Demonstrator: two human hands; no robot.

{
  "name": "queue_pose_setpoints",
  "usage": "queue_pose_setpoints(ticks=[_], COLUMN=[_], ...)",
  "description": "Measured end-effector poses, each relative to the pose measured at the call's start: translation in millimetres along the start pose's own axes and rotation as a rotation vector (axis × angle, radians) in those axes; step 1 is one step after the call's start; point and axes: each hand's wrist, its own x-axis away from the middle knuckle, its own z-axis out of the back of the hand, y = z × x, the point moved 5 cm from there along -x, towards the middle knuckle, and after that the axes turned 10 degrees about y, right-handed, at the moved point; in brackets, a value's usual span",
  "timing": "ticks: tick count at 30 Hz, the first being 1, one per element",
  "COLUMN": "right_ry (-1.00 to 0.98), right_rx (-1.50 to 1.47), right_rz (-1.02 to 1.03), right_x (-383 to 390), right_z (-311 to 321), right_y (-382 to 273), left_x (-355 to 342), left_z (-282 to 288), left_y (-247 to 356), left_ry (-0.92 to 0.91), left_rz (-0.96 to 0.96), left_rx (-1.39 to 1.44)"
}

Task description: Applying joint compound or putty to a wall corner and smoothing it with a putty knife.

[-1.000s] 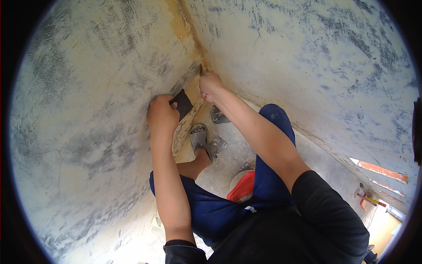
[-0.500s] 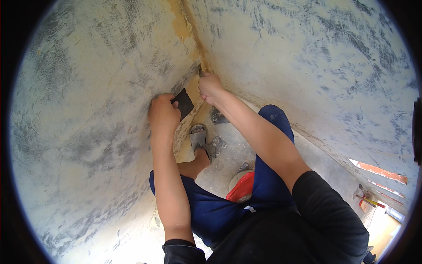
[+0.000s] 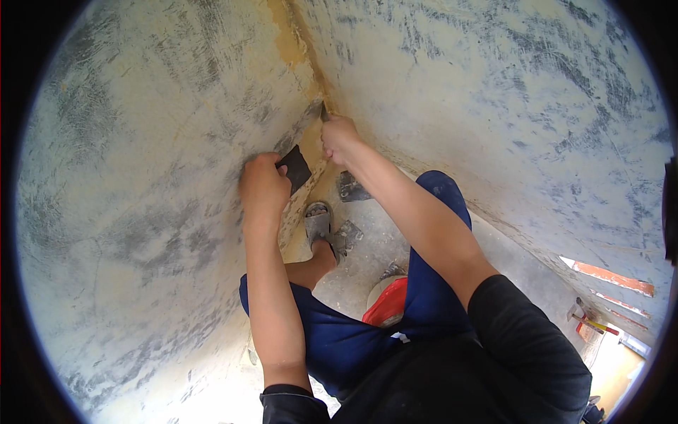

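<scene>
My left hand [image 3: 265,185] is closed around a dark, flat scraper [image 3: 295,169], close beside the left wall [image 3: 162,212]. The scraper's broad blade points toward the corner, and its grip end is hidden in my fingers. Farther ahead, my right hand [image 3: 341,139] grips a narrow putty knife [image 3: 324,111]. Its pointed blade reaches the corner seam where the two walls meet; the handle is mostly covered by my fist. Yellowish bare patches run along this seam, and grey smears mark both walls.
The right wall [image 3: 494,106] slopes alongside my right arm. On the floor lies a dark flat plate [image 3: 352,186], near my sandalled foot [image 3: 318,220]. Between my legs is a round, pale container with a red covering [image 3: 388,302]. A hammer-like tool [image 3: 593,324] lies at far right.
My right hand has shifted slightly to the right, and more of the putty knife's blade shows at the corner. The left hand and its scraper have barely moved.
</scene>
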Motion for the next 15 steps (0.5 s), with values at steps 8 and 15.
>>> queue_pose_setpoints(ticks=[8,15], right_ry=[-0.072,0.008], right_rx=[0.089,0.017], right_rz=[-0.001,-0.035], right_x=[4.0,-21.2], right_z=[-4.8,-2.7], right_y=[11.0,17.0], left_x=[0.0,-0.5], left_z=[-4.6,-3.2], left_y=[-7.1,-7.1], left_ry=[-0.001,0.044], left_rz=[-0.015,-0.039], left_rx=[0.009,0.032])
